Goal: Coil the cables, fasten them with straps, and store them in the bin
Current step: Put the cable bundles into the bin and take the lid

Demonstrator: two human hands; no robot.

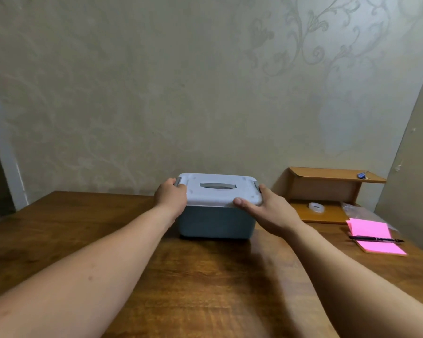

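The rigid, likely light bin [216, 222] is grasped at its lid [220, 191] ends by left hand [171, 197] and right hand [270, 211]; smooth plastic may slip, so side latches are best held.

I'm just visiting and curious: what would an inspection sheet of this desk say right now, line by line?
Surface: wooden table, bare in front of the bin.
Job's things: blue bin with pale lid on, grey handle lying flat in the lid.
Clutter: pink sticky notes with a pen across them, tape roll, clear plastic bag, blue binder clips on a small wooden shelf.
Grippers: left hand and right hand hold the lid's two ends, near the grey side latches.
Cables: nothing seen; straps neither.
Surroundings: patterned wallpaper behind, white shelving at far left.
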